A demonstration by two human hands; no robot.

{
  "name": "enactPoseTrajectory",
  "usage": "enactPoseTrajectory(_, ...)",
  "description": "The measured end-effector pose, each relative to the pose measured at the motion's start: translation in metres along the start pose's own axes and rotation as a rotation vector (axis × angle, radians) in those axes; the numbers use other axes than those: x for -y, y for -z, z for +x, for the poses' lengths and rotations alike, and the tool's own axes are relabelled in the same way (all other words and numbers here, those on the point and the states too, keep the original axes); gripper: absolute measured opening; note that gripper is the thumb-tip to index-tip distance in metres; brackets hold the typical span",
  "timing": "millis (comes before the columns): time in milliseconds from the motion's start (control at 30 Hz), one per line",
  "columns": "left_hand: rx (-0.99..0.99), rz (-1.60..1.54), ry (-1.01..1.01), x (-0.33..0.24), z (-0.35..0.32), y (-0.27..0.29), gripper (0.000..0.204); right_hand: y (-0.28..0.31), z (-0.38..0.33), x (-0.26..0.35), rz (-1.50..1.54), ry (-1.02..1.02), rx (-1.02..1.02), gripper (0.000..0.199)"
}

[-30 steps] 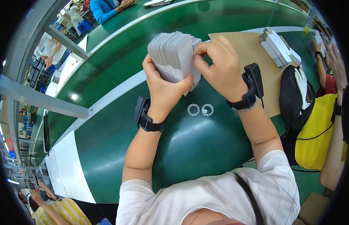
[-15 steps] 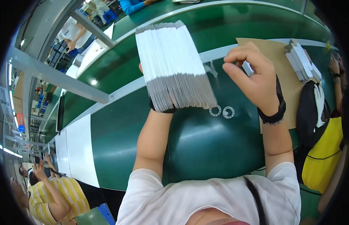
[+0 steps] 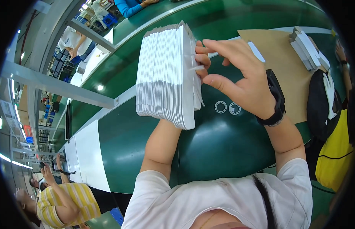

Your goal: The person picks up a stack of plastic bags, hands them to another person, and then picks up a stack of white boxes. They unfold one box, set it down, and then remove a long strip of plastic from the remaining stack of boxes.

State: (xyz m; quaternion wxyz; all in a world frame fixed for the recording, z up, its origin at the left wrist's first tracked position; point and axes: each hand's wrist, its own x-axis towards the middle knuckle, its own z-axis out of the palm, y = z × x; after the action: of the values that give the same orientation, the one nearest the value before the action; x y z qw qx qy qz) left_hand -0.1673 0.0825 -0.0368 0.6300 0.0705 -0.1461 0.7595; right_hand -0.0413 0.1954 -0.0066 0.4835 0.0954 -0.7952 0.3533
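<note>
A thick stack of flat folded white cartons stands above the green table. Behind it comes my left forearm, and the fingers of my left hand wrap round its right side; the palm is hidden. A small pale strip sticks out beside those fingers. Close to them on the right is my right hand, its thumb and forefinger spread apart with nothing seen between them. Two pale flat rings lie on the table below the hands; the right one has a small piece in its middle.
Brown cardboard covers the table's right side, with more white cartons on it. A black bag and white glove lie nearby. White sheets are at left, under a grey metal frame. Other people work around.
The carton stack has turned, showing its right side and my left fingers there. My right hand has moved left, close to the stack, and its thumb and forefinger have spread wider.
</note>
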Motion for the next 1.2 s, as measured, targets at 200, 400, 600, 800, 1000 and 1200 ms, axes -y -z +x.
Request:
enactPoseTrajectory(200,-0.172,0.161,-0.185,0.015,-0.008,0.009,0.055,0.004,-0.002,-0.007,-0.09,0.094,-0.012,0.024)
enactPoseTrajectory(400,-0.262,0.505,-0.291,0.021,-0.017,0.01,0.046,0.008,-0.002,-0.009,0.001,0.054,-0.013,0.011)
enactPoseTrajectory(600,-0.047,0.043,-0.021,0.02,-0.011,0.009,0.05,0.01,0.003,-0.03,0.277,-0.115,-0.044,0.01)
enactPoseTrajectory(800,0.077,-0.008,0.045,0.012,-0.007,0.02,0.054,0.019,0.003,-0.002,0.377,-0.154,-0.054,0.006)
enactPoseTrajectory(1000,0.015,-0.081,0.122,0.003,0.0,0.017,0.059,0.039,0.018,-0.002,-0.119,-0.267,0.334,0.016)
enactPoseTrajectory(1200,-0.002,0.011,-0.002,0.005,0.0,0.025,0.058,0.001,0.026,-0.064,0.025,0.934,-0.186,0.028)
